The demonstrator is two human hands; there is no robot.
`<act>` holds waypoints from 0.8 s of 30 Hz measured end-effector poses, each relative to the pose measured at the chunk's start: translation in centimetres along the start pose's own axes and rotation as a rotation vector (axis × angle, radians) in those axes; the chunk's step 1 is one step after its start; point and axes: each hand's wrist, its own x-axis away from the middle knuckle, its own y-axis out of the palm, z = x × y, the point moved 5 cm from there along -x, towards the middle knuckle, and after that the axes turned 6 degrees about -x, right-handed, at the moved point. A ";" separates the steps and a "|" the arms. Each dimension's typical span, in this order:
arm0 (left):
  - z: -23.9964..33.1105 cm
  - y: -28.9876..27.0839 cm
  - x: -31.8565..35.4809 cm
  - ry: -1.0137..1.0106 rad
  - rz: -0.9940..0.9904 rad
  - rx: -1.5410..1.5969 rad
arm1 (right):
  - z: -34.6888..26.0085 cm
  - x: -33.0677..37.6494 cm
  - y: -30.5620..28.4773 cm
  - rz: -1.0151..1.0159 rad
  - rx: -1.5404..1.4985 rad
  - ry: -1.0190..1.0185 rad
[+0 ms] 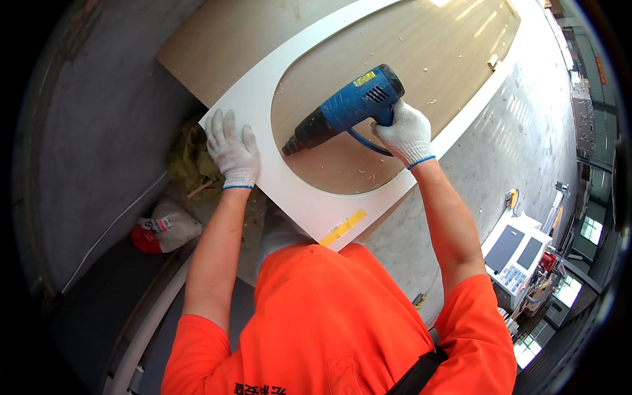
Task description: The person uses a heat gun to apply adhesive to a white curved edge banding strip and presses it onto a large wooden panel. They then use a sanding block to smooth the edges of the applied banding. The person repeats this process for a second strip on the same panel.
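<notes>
Heating appears under way rather than finished: the right hand (407, 135) grips the blue heat gun (343, 108), nozzle toward the inner curved edge of the white panel (309, 207) on the bench (217, 46), left hand (232, 151) spread flat on the panel's corner

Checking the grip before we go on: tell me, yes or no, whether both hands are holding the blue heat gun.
No. Only the right hand grips the blue heat gun; the left hand lies flat on the white panel.
</notes>
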 end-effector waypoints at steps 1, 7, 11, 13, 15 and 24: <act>0.0 0.0 0.0 0.003 0.001 -0.001 | 0.0 0.0 0.1 -0.002 0.004 0.005; 0.0 -0.1 -0.1 0.004 -0.002 -0.007 | 0.6 -0.5 -0.9 -0.067 0.066 -0.056; 0.0 0.0 -0.1 -0.003 -0.002 -0.004 | 0.9 -0.6 -1.6 -0.157 0.098 -0.020; -0.1 0.1 0.0 -0.005 -0.006 -0.004 | 0.3 -0.4 -1.1 -0.082 0.058 -0.043; -0.3 0.2 0.2 -0.009 -0.018 -0.012 | 0.0 -0.2 -0.9 -0.036 0.036 -0.041; 6.4 -3.2 13.7 0.278 -0.389 0.074 | 1.3 0.1 -1.5 -0.033 0.078 0.025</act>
